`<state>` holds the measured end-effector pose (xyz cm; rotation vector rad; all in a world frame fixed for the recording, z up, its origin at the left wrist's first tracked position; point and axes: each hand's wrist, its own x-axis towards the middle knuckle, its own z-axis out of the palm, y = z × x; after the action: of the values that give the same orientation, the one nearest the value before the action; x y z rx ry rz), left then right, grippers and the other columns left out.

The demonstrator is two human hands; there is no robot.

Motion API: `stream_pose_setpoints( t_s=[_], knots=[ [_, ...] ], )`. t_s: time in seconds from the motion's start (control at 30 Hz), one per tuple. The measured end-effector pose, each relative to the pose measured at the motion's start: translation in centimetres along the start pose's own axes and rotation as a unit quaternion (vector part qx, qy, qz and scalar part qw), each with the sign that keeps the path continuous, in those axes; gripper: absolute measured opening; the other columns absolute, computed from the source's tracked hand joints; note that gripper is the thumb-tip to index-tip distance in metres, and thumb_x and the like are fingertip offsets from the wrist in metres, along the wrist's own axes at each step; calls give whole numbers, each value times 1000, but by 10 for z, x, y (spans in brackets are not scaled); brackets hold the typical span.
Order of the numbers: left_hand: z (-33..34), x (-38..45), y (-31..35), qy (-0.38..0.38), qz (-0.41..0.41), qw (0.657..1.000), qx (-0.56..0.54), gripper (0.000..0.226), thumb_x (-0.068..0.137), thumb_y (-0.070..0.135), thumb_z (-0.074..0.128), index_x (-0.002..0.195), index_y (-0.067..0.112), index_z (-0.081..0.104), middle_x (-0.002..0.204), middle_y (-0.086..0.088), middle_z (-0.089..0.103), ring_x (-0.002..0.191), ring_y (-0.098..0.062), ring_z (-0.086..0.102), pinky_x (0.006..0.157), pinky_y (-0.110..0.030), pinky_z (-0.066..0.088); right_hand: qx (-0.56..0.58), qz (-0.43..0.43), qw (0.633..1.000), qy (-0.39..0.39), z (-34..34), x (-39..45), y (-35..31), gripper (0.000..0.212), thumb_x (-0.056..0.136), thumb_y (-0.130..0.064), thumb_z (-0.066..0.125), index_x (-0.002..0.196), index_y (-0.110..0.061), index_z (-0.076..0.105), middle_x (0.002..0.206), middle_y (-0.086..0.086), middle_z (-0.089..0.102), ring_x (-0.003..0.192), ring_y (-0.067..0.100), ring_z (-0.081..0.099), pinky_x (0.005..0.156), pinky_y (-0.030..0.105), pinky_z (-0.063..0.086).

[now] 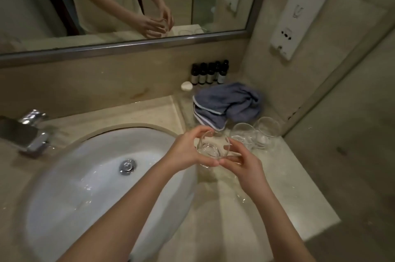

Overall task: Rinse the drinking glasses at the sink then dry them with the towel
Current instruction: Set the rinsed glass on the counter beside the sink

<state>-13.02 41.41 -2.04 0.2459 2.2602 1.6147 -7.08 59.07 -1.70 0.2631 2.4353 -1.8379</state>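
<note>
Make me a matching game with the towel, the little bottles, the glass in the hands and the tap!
Things:
1. towel
2. little bottles
3. held glass
4. tap

Places or looks:
A. lined up against the back wall
B. left of the sink, shiny metal
C. gripped by left hand and right hand
D. blue-grey, bunched on the counter

Pairs: 1-D, 2-A, 3-C, 4-B

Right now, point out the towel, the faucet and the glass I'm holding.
towel point(226, 103), head view, middle of the crumpled blue cloth
faucet point(27, 131), head view, top of the chrome spout
glass point(210, 149), head view, clear base seen through its open mouth
</note>
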Motion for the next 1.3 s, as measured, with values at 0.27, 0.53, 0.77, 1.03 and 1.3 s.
stream_pose_setpoints(
  t_s=[0.27,0.53,0.77,1.03,1.3],
  knots=[
    [30,25,-17,-2,-4,999,42,81,50,11,96,116,33,54,116,11,63,109,0,56,91,-25,50,-258,-59,961,-74,-31,28,9,63,78,-24,78,133,-13,50,119,5,63,113,17,57,88,21,40],
    [34,31,-25,32,-15,998,54,82,49,20,97,119,30,55,118,11,63,113,-2,55,94,-33,51,-327,-81,937,-97,-29,47,13,65,79,-26,76,136,-10,49,119,12,65,110,26,60,90,34,45],
    [26,39,-25,38,-35,997,58,81,47,24,96,115,44,55,118,5,63,115,-7,56,91,-40,55,-339,-92,934,-71,-17,52,18,62,84,-26,72,139,-14,45,106,12,67,100,29,63,87,39,47],
    [20,47,-17,4,-13,995,101,81,57,14,94,122,41,53,125,-3,51,119,-16,53,91,-35,55,-363,-68,928,-60,-9,56,19,70,88,-34,66,146,-14,33,108,16,69,102,35,64,88,39,47],
    [18,51,-10,-14,-1,975,220,93,59,22,92,140,15,48,129,-4,56,119,-19,52,100,-28,42,-343,-57,937,-36,-4,51,19,62,87,-35,66,137,-15,35,99,17,70,94,40,65,79,41,48]
  ],
)
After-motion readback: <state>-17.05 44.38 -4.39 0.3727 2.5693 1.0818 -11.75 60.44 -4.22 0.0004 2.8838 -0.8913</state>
